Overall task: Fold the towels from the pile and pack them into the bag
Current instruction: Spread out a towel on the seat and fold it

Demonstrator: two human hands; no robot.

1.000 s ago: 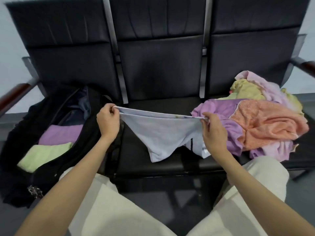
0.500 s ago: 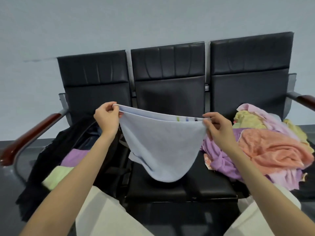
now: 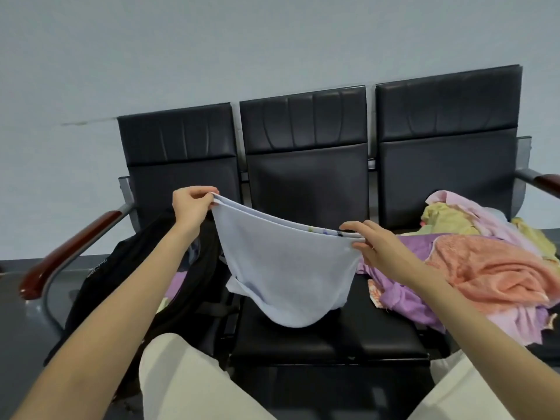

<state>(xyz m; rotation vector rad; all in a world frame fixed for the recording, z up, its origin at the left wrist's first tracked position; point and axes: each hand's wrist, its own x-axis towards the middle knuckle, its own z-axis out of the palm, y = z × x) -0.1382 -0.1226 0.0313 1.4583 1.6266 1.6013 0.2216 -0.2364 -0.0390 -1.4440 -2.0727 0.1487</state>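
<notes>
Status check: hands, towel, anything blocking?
Left hand and right hand pinch light blue towel, doubled, above middle seat. Bag open left. Nothing blocking.

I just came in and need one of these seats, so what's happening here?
A person is folding towels on the black bench. The left hand and right hand each pinch a top corner of a pale blue towel, held up doubled over the middle seat. A pile of unfolded towels covers the right seat, and a black bag sits on the left one.
</notes>
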